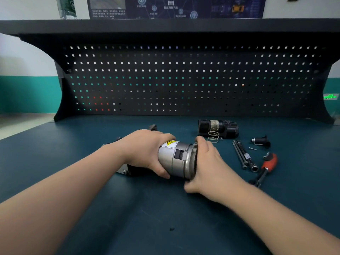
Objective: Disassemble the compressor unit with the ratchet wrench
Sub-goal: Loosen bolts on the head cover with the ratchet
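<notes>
The silver compressor unit (173, 159) lies on its side mid-bench, a yellow warning label on top. My left hand (145, 150) grips its body from the left, fingers wrapped over and thumb underneath. At the unit's right end my right hand (206, 162) is curled round the end cover (190, 163). The ratchet wrench (265, 167) with its red and black handle lies on the bench to the right, in no hand.
Long bolts and an extension bar (242, 155) lie left of the wrench. A black motor part (218, 127) with a wire spring (213, 137) sits behind. A small black fitting (261, 141) and a loose screw (252, 148) lie at right. The pegboard (184, 80) stands behind the bench.
</notes>
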{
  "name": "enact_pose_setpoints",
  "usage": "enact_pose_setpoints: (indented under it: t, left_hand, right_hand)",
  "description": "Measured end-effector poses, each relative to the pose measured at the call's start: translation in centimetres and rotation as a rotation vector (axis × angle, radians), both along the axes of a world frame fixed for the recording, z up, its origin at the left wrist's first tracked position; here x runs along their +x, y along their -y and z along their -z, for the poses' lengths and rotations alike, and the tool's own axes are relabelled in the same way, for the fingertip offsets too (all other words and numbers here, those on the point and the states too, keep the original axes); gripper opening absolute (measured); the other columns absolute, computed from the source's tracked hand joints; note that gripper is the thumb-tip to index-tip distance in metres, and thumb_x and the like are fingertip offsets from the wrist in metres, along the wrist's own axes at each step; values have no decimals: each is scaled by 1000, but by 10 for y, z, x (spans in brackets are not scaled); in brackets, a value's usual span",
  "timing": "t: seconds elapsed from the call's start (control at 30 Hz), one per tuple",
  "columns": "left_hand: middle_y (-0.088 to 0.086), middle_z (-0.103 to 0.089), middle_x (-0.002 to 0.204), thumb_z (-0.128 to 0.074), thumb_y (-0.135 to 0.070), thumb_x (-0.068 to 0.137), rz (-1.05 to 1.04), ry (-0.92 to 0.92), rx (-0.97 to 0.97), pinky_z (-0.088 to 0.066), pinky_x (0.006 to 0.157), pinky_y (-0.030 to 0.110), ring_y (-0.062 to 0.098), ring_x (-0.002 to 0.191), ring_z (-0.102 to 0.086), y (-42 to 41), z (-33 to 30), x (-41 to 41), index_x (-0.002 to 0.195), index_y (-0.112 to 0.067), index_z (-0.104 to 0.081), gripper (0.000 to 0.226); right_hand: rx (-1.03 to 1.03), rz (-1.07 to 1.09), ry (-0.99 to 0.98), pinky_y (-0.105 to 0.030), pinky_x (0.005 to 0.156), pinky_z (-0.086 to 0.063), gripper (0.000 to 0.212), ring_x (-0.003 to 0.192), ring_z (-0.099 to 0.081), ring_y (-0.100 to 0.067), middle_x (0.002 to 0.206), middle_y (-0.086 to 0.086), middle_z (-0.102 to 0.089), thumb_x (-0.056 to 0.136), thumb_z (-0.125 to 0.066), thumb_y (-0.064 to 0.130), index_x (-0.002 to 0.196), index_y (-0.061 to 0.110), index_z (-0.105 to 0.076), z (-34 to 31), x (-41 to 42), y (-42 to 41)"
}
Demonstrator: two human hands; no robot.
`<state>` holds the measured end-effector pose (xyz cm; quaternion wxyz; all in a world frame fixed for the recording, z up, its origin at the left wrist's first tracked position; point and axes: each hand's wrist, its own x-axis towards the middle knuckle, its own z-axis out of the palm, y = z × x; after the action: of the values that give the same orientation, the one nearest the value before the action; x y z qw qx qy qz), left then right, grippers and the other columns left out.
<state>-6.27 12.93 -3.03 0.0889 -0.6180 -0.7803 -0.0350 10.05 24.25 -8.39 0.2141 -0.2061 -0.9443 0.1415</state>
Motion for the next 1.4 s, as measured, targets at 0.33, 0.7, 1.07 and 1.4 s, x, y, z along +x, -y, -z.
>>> enact_pose_setpoints:
  t: [0.33,0.7,1.07,1.4]
  left_hand:
    - [-22,-55,97,-65,-77,40,-8,17,6,-39,69,23,5,86,-53,-1,1,-3,111,-48,-38,82]
    - [-20,-55,98,-64,-77,41,5,-9,7,-41,69,25,5,86,-53,-3,4,-6,114,-46,-37,84]
    - [-16,-53,96,-62,-79,43,19,-65,9,-37,65,27,10,85,-54,-5,7,-10,115,-41,-37,85]
    - [-2,-48,132,-64,-78,52,-58,-127,15,-22,109,35,18,130,-37,3,6,3,137,-21,-33,106]
  right_hand:
    - [-1347,-252,-618,-37,89,-51,13,92,-55,-31,84,-16,-54,77,-61,-2,84,4,-52,-48,27,-29]
    - [-1005,533,-400,-28,33,-48,25,42,-59,-26,72,-20,-66,93,-40,-2,85,4,-64,-68,-18,-123]
    - [-468,894,-32,-39,46,-56,9,81,-65,-40,100,-22,-62,87,-56,0,94,-5,-59,-41,-63,-135]
    - [-136,-163,366,-30,79,-48,99,90,-61,-14,102,5,-67,55,-33,97,108,19,-64,-75,-64,-15]
